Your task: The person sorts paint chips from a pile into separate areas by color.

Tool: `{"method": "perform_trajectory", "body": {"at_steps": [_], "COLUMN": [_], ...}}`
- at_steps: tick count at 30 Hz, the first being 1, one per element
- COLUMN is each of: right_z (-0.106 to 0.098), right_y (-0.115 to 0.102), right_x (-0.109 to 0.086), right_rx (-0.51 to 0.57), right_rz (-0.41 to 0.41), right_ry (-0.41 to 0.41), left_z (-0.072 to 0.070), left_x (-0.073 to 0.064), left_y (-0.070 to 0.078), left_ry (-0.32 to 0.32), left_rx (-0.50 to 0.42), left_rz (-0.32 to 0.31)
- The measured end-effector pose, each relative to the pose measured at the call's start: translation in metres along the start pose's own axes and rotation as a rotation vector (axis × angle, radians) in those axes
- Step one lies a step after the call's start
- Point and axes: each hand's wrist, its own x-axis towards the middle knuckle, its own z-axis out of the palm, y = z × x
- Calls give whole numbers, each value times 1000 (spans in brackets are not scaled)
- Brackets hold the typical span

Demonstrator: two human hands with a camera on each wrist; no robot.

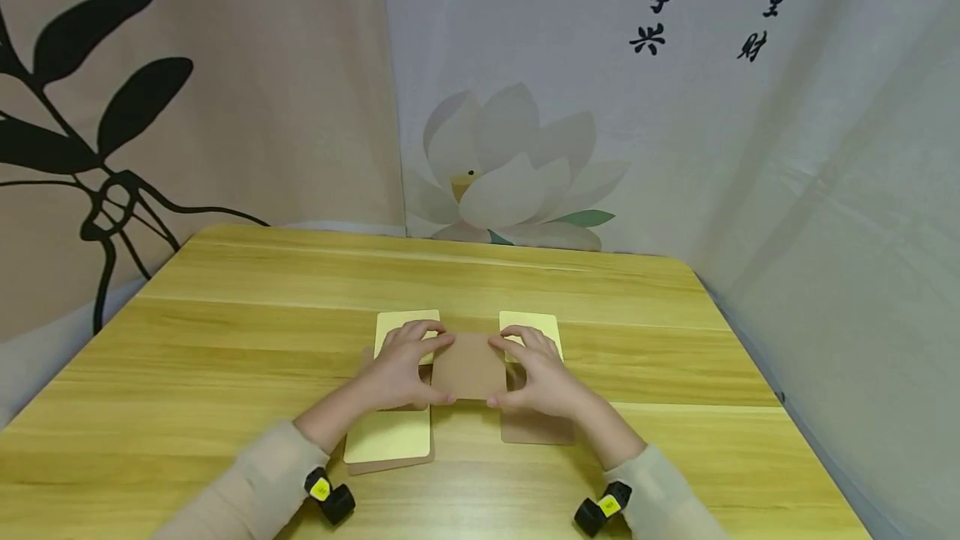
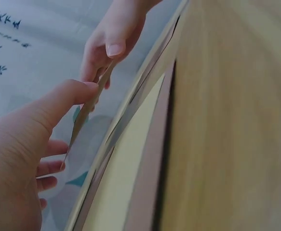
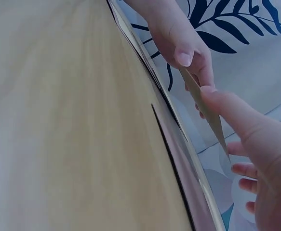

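A thin brown square card is held level above the table between both hands. My left hand pinches its left side with thumb and fingers, and my right hand does the same at the right side. Both wrist views show the card nearly edge-on, raised off the tabletop. Behind the left hand lies a pale yellow card; another yellow card is partly covered by the right hand. Nearer me are a yellow card overlapping a brown one on the left, and a brown card under the right wrist.
The wooden table carries all the cards near its middle. Behind it hangs a pale curtain with a printed lotus and characters; a beige part on the left bears dark leaves. Each wrist wears a small black camera.
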Motion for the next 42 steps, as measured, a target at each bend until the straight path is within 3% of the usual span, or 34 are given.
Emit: {"method": "perform_trajectory", "body": {"at_steps": [10, 19, 42], "right_z": [-11, -19, -30], "right_y": [8, 16, 34], "right_x": [-26, -48, -77], "right_rx": [7, 36, 8], "right_rz": [6, 52, 122], "right_ry": [-10, -51, -106], "left_z": [17, 34, 61], "left_x": [3, 6, 19], "left_y": [24, 41, 70], "left_ry": [-5, -34, -80], "left_rx": [-27, 9, 37], "left_rz": [25, 20, 39]}}
